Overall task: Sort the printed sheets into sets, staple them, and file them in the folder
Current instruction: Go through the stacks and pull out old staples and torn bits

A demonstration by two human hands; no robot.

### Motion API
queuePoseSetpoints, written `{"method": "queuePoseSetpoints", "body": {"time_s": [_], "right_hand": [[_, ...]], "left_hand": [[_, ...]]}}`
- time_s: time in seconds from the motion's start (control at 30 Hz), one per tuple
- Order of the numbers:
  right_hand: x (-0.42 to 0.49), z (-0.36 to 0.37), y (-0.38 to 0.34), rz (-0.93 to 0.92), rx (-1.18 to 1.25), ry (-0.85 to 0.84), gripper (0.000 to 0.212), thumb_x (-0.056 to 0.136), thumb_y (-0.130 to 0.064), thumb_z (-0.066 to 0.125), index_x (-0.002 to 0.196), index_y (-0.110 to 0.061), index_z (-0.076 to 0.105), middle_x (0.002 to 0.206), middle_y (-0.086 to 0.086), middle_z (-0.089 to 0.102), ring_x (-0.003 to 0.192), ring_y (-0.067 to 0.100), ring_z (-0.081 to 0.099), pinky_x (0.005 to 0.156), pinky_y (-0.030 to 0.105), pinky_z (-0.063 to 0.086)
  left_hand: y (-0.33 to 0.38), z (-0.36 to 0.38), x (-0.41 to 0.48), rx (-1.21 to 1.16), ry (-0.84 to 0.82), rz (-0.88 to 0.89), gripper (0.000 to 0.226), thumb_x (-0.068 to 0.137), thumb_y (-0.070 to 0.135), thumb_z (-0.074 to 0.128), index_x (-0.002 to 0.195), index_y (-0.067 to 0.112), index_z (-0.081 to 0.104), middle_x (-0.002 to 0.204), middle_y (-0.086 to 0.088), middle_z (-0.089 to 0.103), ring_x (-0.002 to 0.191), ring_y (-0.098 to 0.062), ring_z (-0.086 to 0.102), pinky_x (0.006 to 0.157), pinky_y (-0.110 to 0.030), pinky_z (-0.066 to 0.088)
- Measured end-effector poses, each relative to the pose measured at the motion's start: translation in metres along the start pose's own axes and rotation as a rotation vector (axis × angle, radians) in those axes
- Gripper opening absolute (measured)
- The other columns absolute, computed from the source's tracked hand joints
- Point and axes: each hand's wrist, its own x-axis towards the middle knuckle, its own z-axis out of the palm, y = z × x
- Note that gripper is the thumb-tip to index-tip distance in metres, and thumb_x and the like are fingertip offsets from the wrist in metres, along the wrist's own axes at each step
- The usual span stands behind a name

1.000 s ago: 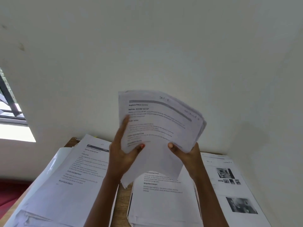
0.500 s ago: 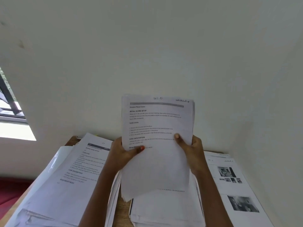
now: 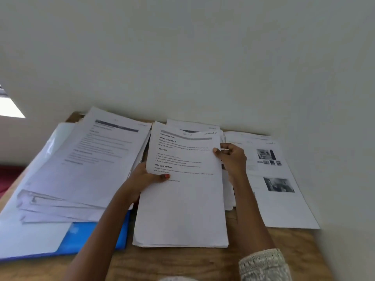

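The grip of the left hand [image 3: 145, 179] holds the left edge of the printed sheets [image 3: 182, 203], thumb on top; the right hand [image 3: 233, 159] pinches the right edge. The sheets are low over the middle pile [image 3: 228, 191] on the surface [image 3: 182, 262]. It seems best to square all edges before stapling.

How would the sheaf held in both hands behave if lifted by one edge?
Probably floppy: the sheaf curls at its top edge even with left hand and right hand pinching its sides. Layers stagger at its lower edge, so sheets may slip apart.
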Motion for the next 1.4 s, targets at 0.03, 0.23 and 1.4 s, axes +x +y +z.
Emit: {"method": "queuePoseSetpoints", "body": {"time_s": [0.03,0.23,1.4], "right_hand": [[-0.002,0.000,0.003,-0.024,-0.016,0.006,0.016,0.078,-0.016,0.078,0.085,-0.022,0.065,0.072,-0.005,0.064,0.078,0.018,0.064,0.079,0.043,0.058],[-0.011,-0.001,0.020,0.072,0.159,-0.075,0.013,0.078,-0.008,0.076,0.087,-0.012,0.069,0.072,0.001,0.065,0.081,0.020,0.064,0.083,0.045,0.057],[0.000,-0.010,0.016,-0.633,0.044,-0.051,0.027,0.081,0.002,0.066,0.095,-0.019,0.076,0.111,-0.001,0.071,0.106,0.011,0.060,0.091,0.014,0.044]], "left_hand": [[-0.001,0.000,-0.002,0.022,-0.004,-0.014,0.070,0.050,0.025,0.087,0.116,0.014,0.066,0.109,-0.006,0.073,0.099,-0.028,0.070,0.082,-0.043,0.058],[0.017,-0.003,0.008,0.038,0.105,0.123,0.079,0.055,0.036,0.085,0.124,0.024,0.050,0.112,-0.004,0.070,0.092,-0.023,0.071,0.072,-0.039,0.061],[0.001,0.003,0.038,0.155,0.277,0.398,0.091,0.069,0.016,0.086,0.140,0.040,0.033,0.122,0.028,0.051,0.100,0.008,0.060,0.066,-0.014,0.054]]}}
